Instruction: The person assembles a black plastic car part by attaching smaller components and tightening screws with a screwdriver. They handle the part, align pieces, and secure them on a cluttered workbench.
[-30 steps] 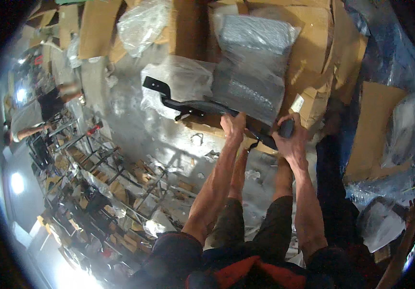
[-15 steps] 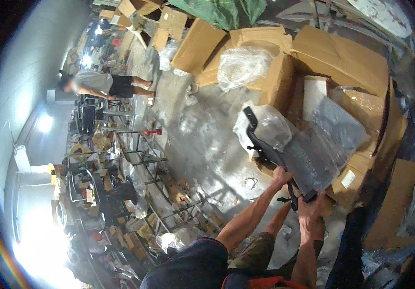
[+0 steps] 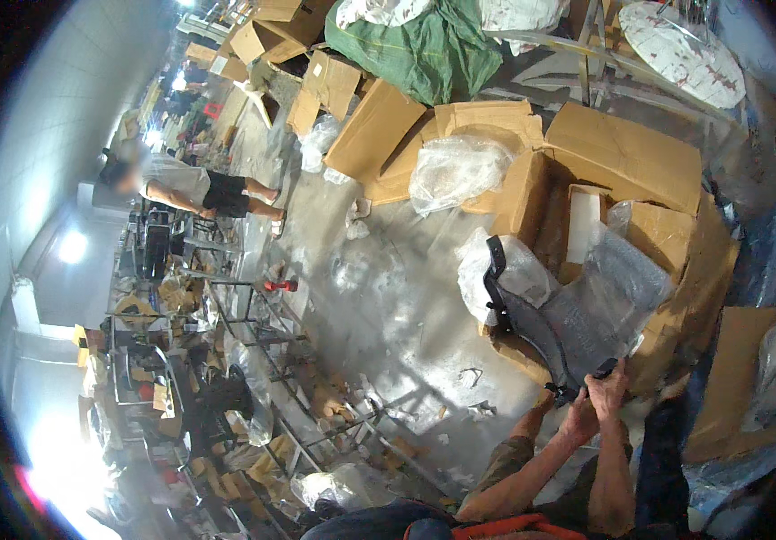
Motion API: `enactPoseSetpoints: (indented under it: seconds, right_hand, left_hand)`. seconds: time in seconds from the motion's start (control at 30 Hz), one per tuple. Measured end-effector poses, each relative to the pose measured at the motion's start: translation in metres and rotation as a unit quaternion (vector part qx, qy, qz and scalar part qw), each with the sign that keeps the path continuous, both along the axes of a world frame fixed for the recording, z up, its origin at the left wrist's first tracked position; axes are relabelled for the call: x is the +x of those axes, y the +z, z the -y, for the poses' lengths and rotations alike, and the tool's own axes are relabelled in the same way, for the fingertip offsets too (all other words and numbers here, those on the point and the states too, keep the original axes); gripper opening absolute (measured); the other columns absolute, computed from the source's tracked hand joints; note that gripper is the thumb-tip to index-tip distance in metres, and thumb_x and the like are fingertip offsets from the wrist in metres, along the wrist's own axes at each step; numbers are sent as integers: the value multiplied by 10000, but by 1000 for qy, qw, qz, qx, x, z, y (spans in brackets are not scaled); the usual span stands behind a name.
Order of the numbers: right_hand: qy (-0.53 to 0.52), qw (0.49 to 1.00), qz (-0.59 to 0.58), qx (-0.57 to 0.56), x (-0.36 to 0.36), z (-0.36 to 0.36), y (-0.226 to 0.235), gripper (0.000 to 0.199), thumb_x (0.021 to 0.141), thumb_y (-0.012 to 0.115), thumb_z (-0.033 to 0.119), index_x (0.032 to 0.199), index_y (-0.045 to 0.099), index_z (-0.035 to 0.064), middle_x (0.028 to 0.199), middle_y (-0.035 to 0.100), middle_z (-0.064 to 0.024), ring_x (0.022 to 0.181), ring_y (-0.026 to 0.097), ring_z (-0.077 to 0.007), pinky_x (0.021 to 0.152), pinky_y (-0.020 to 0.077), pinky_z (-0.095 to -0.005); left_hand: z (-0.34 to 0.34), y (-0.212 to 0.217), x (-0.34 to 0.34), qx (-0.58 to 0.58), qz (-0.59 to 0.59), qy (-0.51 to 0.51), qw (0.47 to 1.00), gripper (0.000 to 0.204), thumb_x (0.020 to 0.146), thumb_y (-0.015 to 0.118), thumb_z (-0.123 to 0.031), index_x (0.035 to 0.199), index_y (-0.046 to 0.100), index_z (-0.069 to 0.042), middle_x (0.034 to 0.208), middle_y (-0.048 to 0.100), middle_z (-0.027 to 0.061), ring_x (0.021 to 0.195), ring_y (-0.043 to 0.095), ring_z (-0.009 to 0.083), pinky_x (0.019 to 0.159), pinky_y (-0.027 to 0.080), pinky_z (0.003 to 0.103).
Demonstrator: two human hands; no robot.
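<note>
Chair armrest, dark and curved, rises at the near right before the open cardboard boxes, its lower end grasped by both the left hand and the right hand, beside plastic-wrapped parts

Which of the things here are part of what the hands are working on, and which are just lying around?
In hand:
black curved chair part
left hand
right hand

Lying about:
cardboard boxes
green sack
clear plastic bags
metal frames
</note>
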State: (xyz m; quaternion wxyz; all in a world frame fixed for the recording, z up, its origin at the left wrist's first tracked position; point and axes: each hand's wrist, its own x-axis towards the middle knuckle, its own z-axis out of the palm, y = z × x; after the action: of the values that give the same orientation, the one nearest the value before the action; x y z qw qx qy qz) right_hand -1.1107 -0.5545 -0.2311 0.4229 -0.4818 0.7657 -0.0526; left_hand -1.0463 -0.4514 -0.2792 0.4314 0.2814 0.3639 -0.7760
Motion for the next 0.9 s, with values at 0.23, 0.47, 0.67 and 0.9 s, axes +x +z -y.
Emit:
enactPoseSetpoints:
  seconds: [0.23,0.47,0.67,0.9]
  right_hand:
    - [84,992,81,39,-31,20,14,805,744,783,366,1351,476,-64,1164,631,-328,1054,641,-476,881,547,-484]
    - [213,959,165,-87,-60,38,-2,715,680,853,451,1126,595,-44,1103,628,-252,1064,623,-418,915,514,-457]
    - [215,940,248,-96,-58,63,23,631,721,832,494,1053,645,-8,1130,614,-206,1027,611,-382,891,510,-451]
    - [113,953,282,-8,-51,83,46,524,987,548,500,960,708,2,846,694,-108,825,654,-247,799,495,-379]
  left_hand:
    - [33,-17,-49,46,167,117,978,553,969,584,-421,1362,499,-43,1308,583,166,1252,530,311,1073,431,466]
    - [36,-43,-73,38,230,160,959,423,969,573,-330,1270,541,-34,1217,607,157,1173,560,304,1035,457,455]
    - [45,-60,-70,30,231,195,953,316,968,563,-252,1190,577,-27,1138,629,149,1105,586,299,1002,479,445]
    - [54,-69,-53,47,205,234,949,204,968,553,-161,1098,620,-19,1047,654,141,1025,616,292,964,505,434]
